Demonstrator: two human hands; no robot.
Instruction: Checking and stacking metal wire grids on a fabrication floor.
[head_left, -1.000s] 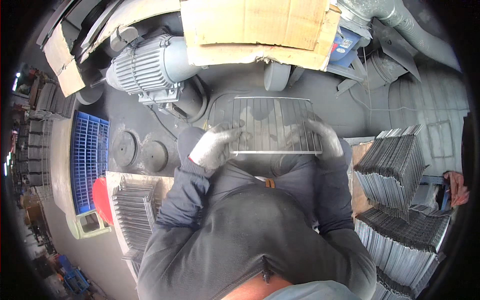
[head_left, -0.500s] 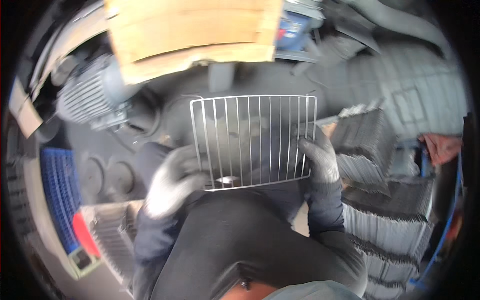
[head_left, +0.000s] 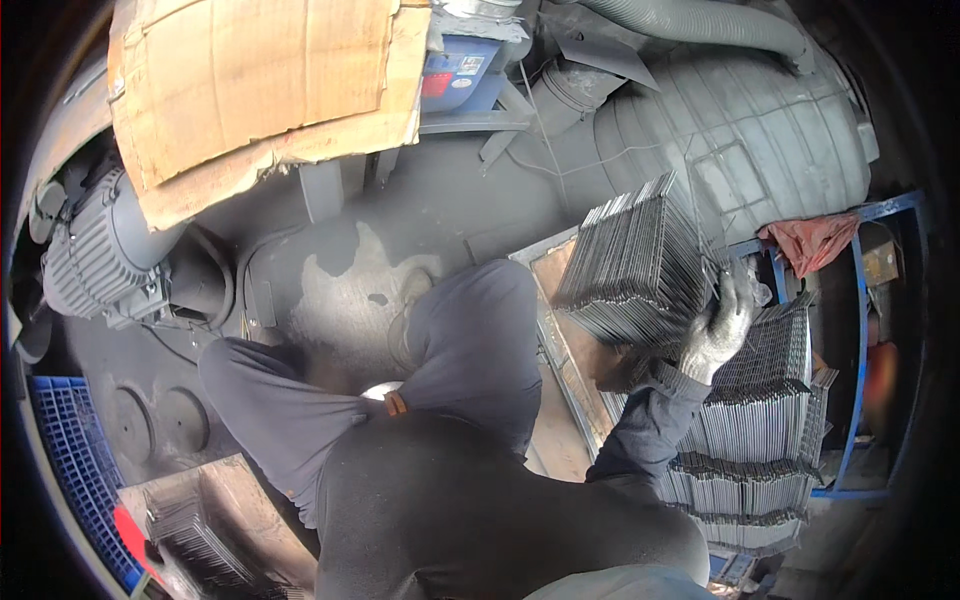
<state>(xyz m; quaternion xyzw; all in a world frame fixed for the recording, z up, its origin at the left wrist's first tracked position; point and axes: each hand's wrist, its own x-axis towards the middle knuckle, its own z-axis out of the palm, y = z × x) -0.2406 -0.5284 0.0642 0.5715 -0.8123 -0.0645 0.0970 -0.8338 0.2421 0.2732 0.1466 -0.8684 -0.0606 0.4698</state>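
Note:
My right hand (head_left: 722,325), in a grey-white work glove, is at the right end of a leaning stack of wire racks (head_left: 630,260). Its fingers are bent round the edge of a wire rack (head_left: 712,245) that stands up faintly at that end; the grip is partly hidden. Beneath and beside the hand, more wire racks (head_left: 750,420) are piled in several layers. My left hand is out of sight, and no left forearm shows. Between my spread knees there is no rack now.
At lower left, a board carries another bunch of wire racks (head_left: 205,545), near a blue plastic crate (head_left: 80,440). A ribbed motor (head_left: 100,250), a cardboard sheet (head_left: 260,90) and a large grey tank (head_left: 740,150) stand ahead. A blue frame (head_left: 855,350) borders the right.
The rack that both hands held before my lap is gone from there. My right hand has moved right to the stack; my left hand has left view. The view has turned rightward.

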